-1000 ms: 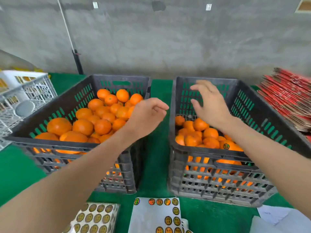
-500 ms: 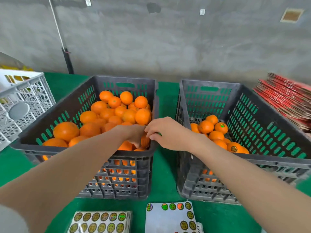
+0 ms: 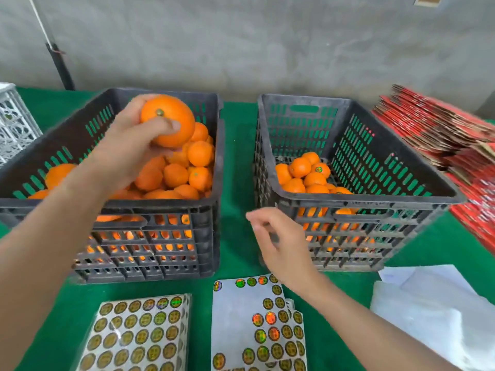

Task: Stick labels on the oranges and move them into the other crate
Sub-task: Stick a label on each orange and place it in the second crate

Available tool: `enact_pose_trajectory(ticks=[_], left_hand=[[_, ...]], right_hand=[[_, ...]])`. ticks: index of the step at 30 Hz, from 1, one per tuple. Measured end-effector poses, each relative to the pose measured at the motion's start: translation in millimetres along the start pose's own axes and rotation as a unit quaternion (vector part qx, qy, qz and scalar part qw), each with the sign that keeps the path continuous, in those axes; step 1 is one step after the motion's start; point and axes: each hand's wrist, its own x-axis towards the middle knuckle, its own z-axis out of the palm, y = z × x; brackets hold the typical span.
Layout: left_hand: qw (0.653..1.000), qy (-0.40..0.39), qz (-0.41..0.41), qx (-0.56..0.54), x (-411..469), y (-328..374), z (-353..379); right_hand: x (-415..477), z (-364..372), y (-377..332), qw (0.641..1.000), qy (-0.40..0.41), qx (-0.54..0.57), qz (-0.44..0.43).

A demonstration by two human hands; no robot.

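Observation:
My left hand (image 3: 126, 153) grips a large orange (image 3: 168, 119), stem end toward me, held above the left dark crate (image 3: 150, 210), which is piled with several unlabelled oranges (image 3: 184, 170). The right dark crate (image 3: 361, 202) holds fewer oranges (image 3: 308, 178), at least one with a round label on it. My right hand (image 3: 278, 245) hovers between the crates over a partly used label sheet (image 3: 235, 325), fingers loosely curled and blurred, holding nothing that I can make out. A full stack of label sheets (image 3: 136, 333) lies at the front left.
Green cloth (image 3: 235, 145) covers the table. A white plastic crate (image 3: 13, 121) stands at the far left, stacked red flat cartons (image 3: 439, 135) lie at the right, and white backing papers (image 3: 434, 306) lie at the front right. A grey wall rises behind.
My left hand lifted an orange out of the left crate. My right hand drew back from the crate's corner toward the label sheet.

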Motion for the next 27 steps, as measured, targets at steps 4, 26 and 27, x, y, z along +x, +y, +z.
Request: enact_pose_trajectory(ticks=[4,26,27], left_hand=[[0.993,-0.114,-0.032,-0.018,-70,-5,24],[0.923,-0.193,-0.298,0.148,-123,-121,107],[0.92,-0.195,-0.295,0.169,-120,-120,108]], right_hand=[[-68,-3,59,0.949,-0.163,-0.098,0.251],[-87,-17,50,0.906,-0.113,0.226,0.34],[-87,-19,48,0.903,-0.113,0.237,0.339]])
